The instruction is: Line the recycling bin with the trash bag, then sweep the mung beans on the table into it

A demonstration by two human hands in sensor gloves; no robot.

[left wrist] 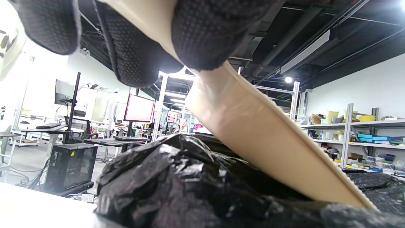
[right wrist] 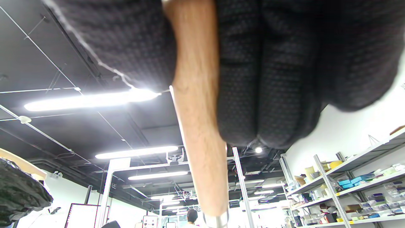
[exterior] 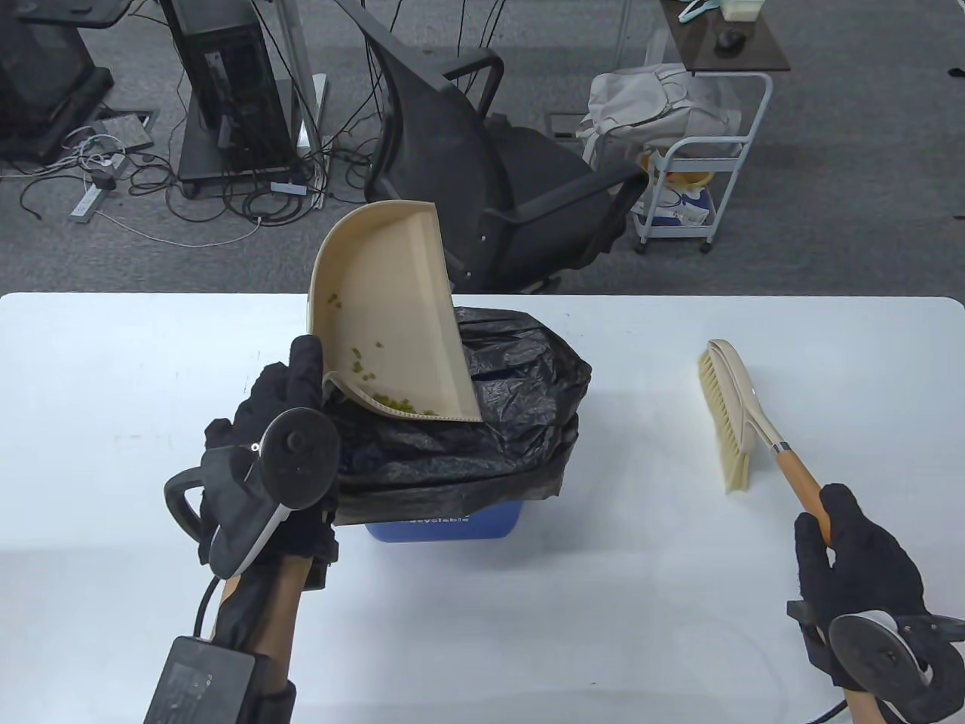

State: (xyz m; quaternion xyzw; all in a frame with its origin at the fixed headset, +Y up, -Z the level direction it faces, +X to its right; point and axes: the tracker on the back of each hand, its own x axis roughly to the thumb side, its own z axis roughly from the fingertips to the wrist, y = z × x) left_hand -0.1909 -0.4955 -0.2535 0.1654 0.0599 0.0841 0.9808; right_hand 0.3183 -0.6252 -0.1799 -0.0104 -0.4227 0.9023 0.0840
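Observation:
My left hand (exterior: 283, 422) grips the beige dustpan (exterior: 381, 317) and holds it tilted over the blue recycling bin (exterior: 452, 523), which is lined with a black trash bag (exterior: 513, 422). Green mung beans (exterior: 384, 396) lie inside the pan near its lower lip, over the bag. In the left wrist view the dustpan (left wrist: 269, 139) slants down onto the trash bag (left wrist: 177, 190) under my fingers (left wrist: 202, 34). My right hand (exterior: 856, 550) grips the wooden handle of the brush (exterior: 735, 411), whose bristles rest on the table to the right of the bin. The right wrist view shows the brush handle (right wrist: 199, 133) under gloved fingers (right wrist: 284, 79).
The white table (exterior: 678, 603) spans the table view. Beyond its far edge stand a black office chair (exterior: 482, 173), a white cart (exterior: 693, 173) with a bag on it, and computer towers with cables on the floor.

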